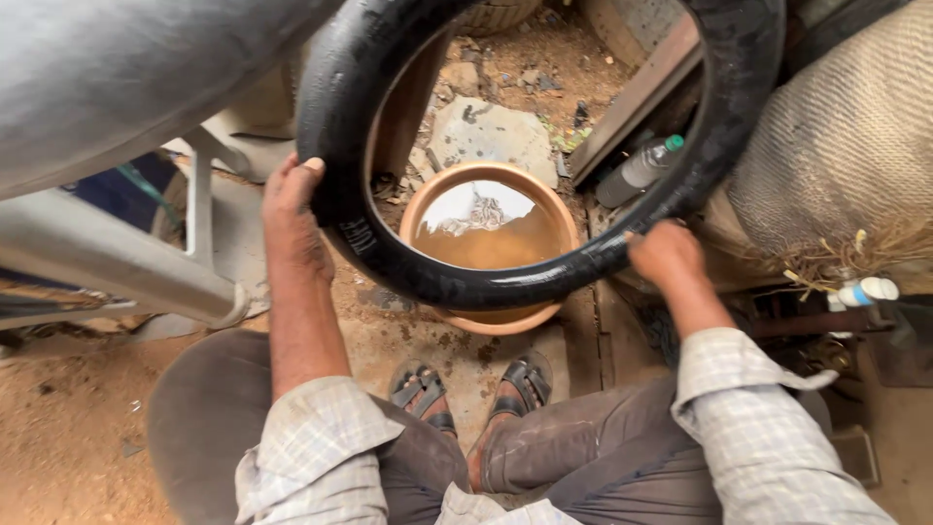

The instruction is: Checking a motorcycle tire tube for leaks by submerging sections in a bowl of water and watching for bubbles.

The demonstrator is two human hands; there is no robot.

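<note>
A large grey rounded metal body [117, 78] fills the far left, with a grey metal bar [107, 258] slanting below it. At the far right sits a coarse brown woven sack [846, 146].

In the middle, a glossy black inflated rubber inner tube [389, 126] is held upright-tilted above the ground, its lower arc wet and crossing just over a round terracotta-coloured basin of muddy water [491, 238]; whether the tube touches the water cannot be told. The basin rests on dirt ground just beyond the person's feet in dark strapped sandals [476, 389].

The left hand [292, 219] clasps the tube's left side, thumb on the near face and fingers wrapped behind. The right hand [666, 255] grips the tube's lower right arc, fingers curled over it and hidden from view. Both forearms come out of rolled pale checked sleeves [321, 437].

Seen through the ring, a flat grey stone slab [491, 136] lies on the far side of the basin. To its right, a clear plastic bottle with a green cap [639, 170] lies tilted just behind the tube. At the right edge, a small white tube-shaped container [868, 290] rests near dry straw.
</note>
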